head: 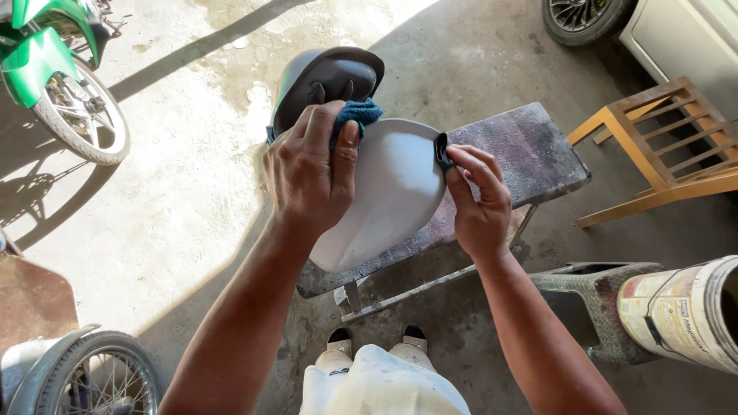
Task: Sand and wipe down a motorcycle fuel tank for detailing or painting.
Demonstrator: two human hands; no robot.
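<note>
While the left hand [307, 173] presses a blue cloth [355, 115] against a pale grey motorcycle body panel [388, 196], its fingers [347, 157] are curled down over the cloth, gripping it against the panel's upper left edge. The right hand [478, 201] holds the same panel at its right rim, fingers closed in a pinch around a small black fitting [442, 150] at that edge. The panel stands tilted on a worn, dark metal desk [530, 154], its rounded lower end hanging past the near edge of the desk and its upper end, with a dark inner face [330, 81], pointing away from the person. Below the desk, two dark-toed shoes [377, 336] and pale trousers [380, 384] show on the concrete floor [192, 200], which is partly sunlit and partly in shade. A green motorcycle [46, 54] with a spoked front wheel stands at the upper left, well apart from the hands, and another spoked wheel [100, 376] sits at the lower left. To the right lie a wooden frame of orange-brown slats [661, 146] and, nearer the person, a large stained drum [684, 311] on its side. A car wheel [580, 15] shows at the top right.
</note>
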